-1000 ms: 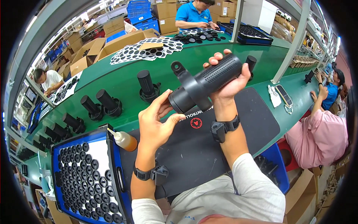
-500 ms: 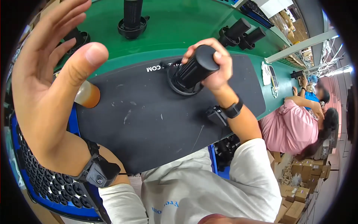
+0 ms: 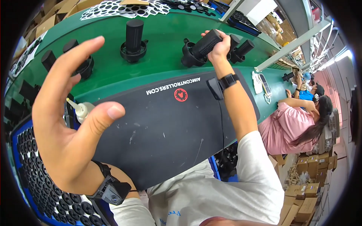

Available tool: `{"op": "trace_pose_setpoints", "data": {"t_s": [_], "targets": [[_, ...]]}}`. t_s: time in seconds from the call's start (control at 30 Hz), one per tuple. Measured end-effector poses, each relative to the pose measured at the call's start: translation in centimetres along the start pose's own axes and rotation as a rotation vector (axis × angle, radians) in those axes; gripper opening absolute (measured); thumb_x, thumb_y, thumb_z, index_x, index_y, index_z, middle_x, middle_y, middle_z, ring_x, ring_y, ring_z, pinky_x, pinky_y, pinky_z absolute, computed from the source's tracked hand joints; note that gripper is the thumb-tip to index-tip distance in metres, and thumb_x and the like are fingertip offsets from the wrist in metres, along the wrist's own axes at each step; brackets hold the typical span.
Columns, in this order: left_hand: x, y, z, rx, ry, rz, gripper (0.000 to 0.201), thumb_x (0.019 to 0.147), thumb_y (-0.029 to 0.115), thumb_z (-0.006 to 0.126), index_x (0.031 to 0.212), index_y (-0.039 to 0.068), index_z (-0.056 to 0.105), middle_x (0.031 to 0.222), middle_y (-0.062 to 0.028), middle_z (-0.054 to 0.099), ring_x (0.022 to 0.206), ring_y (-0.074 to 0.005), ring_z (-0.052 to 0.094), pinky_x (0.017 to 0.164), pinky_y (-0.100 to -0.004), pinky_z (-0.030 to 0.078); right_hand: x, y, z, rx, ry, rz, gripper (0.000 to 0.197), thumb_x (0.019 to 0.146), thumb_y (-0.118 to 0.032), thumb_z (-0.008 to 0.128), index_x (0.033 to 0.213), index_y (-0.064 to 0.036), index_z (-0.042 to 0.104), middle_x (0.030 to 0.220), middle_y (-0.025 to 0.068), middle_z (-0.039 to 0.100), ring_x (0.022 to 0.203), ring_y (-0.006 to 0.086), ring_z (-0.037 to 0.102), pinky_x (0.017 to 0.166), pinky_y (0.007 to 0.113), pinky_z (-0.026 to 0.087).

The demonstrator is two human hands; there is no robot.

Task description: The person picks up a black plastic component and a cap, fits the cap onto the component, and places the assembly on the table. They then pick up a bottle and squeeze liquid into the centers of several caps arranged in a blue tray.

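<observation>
My right hand reaches over the green bench, fingers wrapped round a black ribbed cylindrical part with a wide round base. That part leans to the right, its base at or just above the bench beyond the mat. My left hand is raised at the left with thumb and fingers spread, holding nothing. Partly behind its thumb stands a squeeze bottle with a pale nozzle. A dark mat lies in front of me.
A similar black part stands upright on the green bench; several others are at the far left and right. Blue trays of round black pieces lie at the lower left. Two people sit at the right, near a phone.
My right hand has carried the black part from above the mat forward to the green bench. My left hand has lowered slightly and stays open. The view has shifted, showing more of the bench's far side.
</observation>
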State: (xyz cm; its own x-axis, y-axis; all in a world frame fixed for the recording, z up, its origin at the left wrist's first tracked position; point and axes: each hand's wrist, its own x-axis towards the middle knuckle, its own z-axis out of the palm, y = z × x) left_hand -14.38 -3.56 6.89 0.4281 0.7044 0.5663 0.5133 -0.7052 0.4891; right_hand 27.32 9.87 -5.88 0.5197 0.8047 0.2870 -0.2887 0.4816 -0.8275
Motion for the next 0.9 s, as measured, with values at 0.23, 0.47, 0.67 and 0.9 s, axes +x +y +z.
{"op": "trace_pose_setpoints", "data": {"t_s": [0.23, 0.47, 0.67, 0.9], "targets": [[0.4, -1.2, 0.2, -0.055, -0.059, 0.0, 0.071, 0.075, 0.044, 0.074, 0.129, 0.003, 0.054, 0.129, -0.0114, 0.057, 0.121, -0.0227, 0.052, 0.1, -0.0346, 0.039, 2.7, 2.1, -3.0, -0.303, -0.074, -0.188, 0.036, 0.09, -0.026, 0.038, 0.1, 0.0035, 0.056, 0.09, 0.0174, 0.064, 0.085, 0.0302, 0.063, 0.077, 0.039, 0.051], [1.4, -0.1, 0.8, -0.039, -0.03, -0.119, 0.068, 0.074, 0.041, 0.075, 0.127, 0.003, 0.055, 0.127, -0.0106, 0.058, 0.12, -0.0225, 0.052, 0.098, -0.0346, 0.04, -0.4, -1.9, 4.1, -1.01, -0.029, -0.918, 0.039, 0.08, -0.02, 0.064, 0.113, 0.0, 0.057, 0.104, 0.0126, 0.061, 0.097, 0.0232, 0.058, 0.087, 0.034, 0.046], [0.9, -1.3, 1.0, -0.082, -0.099, 0.004, 0.068, 0.073, 0.038, 0.075, 0.128, 0.003, 0.054, 0.128, -0.0108, 0.057, 0.121, -0.0224, 0.052, 0.097, -0.0342, 0.039, -4.3, 7.5, 14.8, -0.942, -0.41, -0.788, 0.058, 0.071, -0.028, 0.077, 0.119, -0.0062, 0.054, 0.106, 0.012, 0.059, 0.099, 0.0292, 0.058, 0.088, 0.038, 0.047], [1.5, -1.0, 1.9, -0.224, 0.0, -0.045, 0.06, 0.068, 0.022, 0.078, 0.12, -0.002, 0.058, 0.116, -0.0186, 0.06, 0.108, -0.0281, 0.057, 0.092, -0.0344, 0.042, -5.9, 9.5, 13.7, -0.699, -0.256, -0.519, 0.056, 0.072, -0.023, 0.077, 0.118, -0.0059, 0.05, 0.109, 0.0147, 0.058, 0.099, 0.0291, 0.059, 0.086, 0.038, 0.048]]}}
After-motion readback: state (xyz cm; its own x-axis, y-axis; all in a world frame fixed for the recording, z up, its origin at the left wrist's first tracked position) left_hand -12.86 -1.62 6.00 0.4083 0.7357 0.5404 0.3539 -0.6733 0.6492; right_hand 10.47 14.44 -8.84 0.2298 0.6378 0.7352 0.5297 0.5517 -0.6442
